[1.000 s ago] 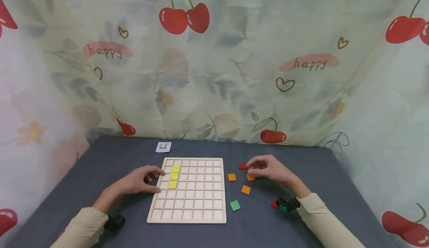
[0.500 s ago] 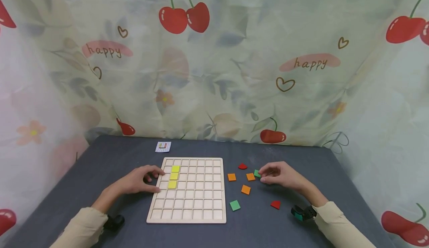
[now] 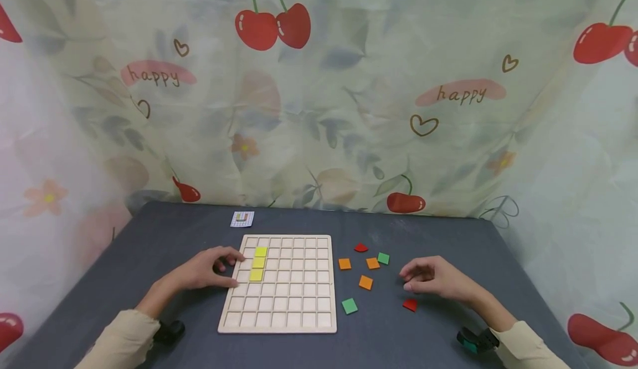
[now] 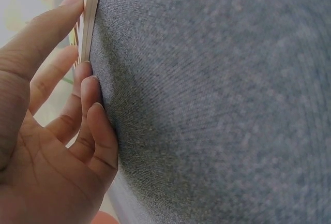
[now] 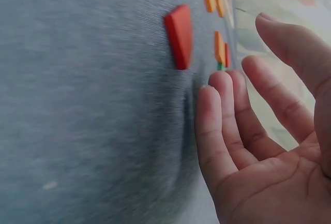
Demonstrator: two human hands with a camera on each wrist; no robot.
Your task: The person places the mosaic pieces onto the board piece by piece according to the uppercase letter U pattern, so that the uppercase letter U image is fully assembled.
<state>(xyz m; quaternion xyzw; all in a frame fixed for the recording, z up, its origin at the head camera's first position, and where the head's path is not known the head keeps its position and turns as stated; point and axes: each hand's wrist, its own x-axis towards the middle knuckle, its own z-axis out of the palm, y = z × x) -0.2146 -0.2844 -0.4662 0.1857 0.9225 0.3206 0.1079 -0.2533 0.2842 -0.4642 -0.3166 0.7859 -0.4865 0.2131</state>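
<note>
A pale wooden grid board (image 3: 293,290) lies on the table, with a column of three yellow square tiles (image 3: 258,262) in its upper left cells. My left hand (image 3: 208,269) rests at the board's left edge; in the left wrist view its thumb (image 4: 51,30) and a fingertip touch the rim. To the board's right, my right hand (image 3: 436,276) hovers over the cloth with loosely bent fingers and nothing in them. Just below it is a red piece (image 3: 410,305), also close by in the right wrist view. A green tile (image 3: 383,258) sits left of that hand, beside an orange tile (image 3: 372,263).
Two more orange tiles (image 3: 366,282), another red piece (image 3: 361,247) and a second green tile (image 3: 350,306) lie between board and right hand. A small pattern card (image 3: 242,219) is behind the board. A printed curtain (image 3: 319,108) hangs along the table's back edge.
My right hand has drawn back right and toward me from the loose tiles. The green tile near its fingertips has come into view and stays on the table. The left hand keeps still.
</note>
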